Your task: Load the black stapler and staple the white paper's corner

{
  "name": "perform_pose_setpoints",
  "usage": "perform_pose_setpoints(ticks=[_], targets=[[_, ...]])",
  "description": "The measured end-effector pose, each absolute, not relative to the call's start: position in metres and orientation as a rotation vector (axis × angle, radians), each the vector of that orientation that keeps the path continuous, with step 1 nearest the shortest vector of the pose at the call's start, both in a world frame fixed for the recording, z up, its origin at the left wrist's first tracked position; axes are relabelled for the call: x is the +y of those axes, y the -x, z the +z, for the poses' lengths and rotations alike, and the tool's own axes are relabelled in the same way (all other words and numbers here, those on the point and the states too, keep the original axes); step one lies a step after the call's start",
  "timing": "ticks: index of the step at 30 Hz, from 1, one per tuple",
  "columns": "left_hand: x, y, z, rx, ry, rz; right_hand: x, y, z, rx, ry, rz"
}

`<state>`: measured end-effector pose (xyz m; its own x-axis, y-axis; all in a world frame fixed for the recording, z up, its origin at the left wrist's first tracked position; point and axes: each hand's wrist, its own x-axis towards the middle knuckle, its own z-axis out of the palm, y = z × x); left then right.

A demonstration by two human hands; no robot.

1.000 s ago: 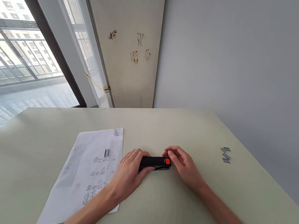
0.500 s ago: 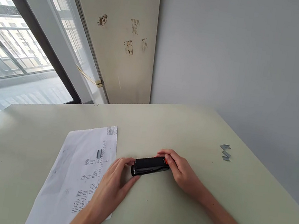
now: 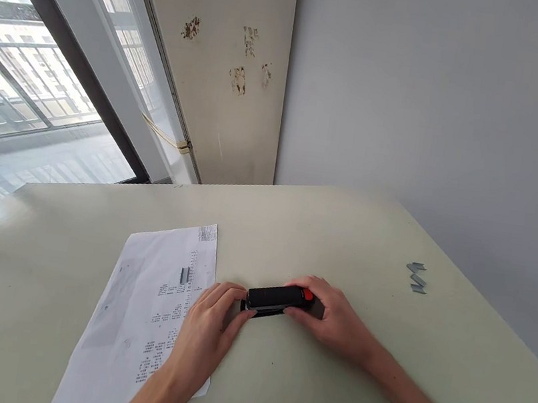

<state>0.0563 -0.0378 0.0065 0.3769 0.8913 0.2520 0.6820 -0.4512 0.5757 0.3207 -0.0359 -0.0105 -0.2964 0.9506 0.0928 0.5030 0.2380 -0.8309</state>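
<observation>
A black stapler with a red button lies on the table between my hands. My left hand holds its left end, fingertips on the far side and thumb on the near side. The right end is in my right hand, with the thumb along the near lower edge and the fingers over the far side. Just right of the red button, a dark grey piece sticks out, partly covered by my right hand; what it is I cannot tell.
Printed paper sheets lie to the left, partly under my left hand and forearm. On them sits a small grey staple strip. Several more staple strips lie on the table at the right. A wall borders the right side.
My right thumb has moved off the red button to the stapler's near lower edge. A grey piece now shows beyond the button. The view has shifted slightly.
</observation>
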Motion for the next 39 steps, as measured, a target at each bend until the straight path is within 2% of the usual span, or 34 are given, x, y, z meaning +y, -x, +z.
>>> perform_pose_setpoints(ticks=[12, 18, 24, 30, 35, 39], targets=[[-0.023, -0.017, 0.009, 1.520, -2.477, 0.715, -0.028, -0.340, -0.010, -1.868, 1.412, 0.866], [-0.014, 0.005, 0.013, 1.928, -2.363, 0.714, -0.029, -0.337, -0.007, -1.881, 1.405, 0.848], [-0.010, 0.016, 0.002, 2.212, -2.304, 0.560, -0.030, -0.337, -0.007, -1.890, 1.399, 0.847], [-0.010, 0.012, 0.007, 1.988, -2.312, 0.652, -0.031, -0.336, -0.007, -1.908, 1.400, 0.848], [-0.016, -0.003, 0.018, 1.777, -2.062, 0.830, -0.031, -0.336, -0.007, -1.913, 1.412, 0.830], [-0.020, -0.012, 0.024, 1.708, -1.937, 0.837, -0.031, -0.336, -0.007, -1.923, 1.413, 0.824]])
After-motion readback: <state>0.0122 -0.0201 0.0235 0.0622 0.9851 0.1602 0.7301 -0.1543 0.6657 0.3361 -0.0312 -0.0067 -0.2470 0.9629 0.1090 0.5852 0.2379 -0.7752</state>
